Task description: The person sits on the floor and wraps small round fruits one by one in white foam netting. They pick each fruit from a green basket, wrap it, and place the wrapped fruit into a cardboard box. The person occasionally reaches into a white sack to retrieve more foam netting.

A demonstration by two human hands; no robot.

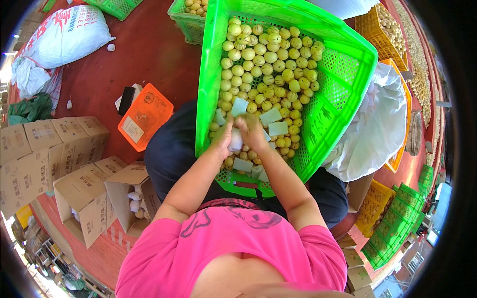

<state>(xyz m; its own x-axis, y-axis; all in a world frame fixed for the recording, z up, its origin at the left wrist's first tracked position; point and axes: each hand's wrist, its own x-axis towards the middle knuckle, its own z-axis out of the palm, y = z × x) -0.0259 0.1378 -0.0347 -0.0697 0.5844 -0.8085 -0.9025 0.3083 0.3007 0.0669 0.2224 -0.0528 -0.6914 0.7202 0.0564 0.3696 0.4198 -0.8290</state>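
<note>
Both my hands meet over the near part of a green plastic crate [335, 67] that holds many round yellow-green striped fruits [271, 57]. Between them is a white foam net sleeve [235, 140]; whether a fruit is inside cannot be seen. My left hand [224, 137] grips it from the left. My right hand [250, 130] has its fingers curled at the sleeve's top end. Pale flat foam pieces [271, 116] lie on the fruits around my hands, one [239, 106] just beyond my fingertips.
At the left stand open cardboard boxes, one [128, 178] holding white-wrapped fruits. An orange lid or tray [146, 117] and a dark phone-like object [127, 100] lie on the red floor. A white plastic bag [372, 126] sits in an orange crate at the right. A white sack [70, 35] lies at upper left.
</note>
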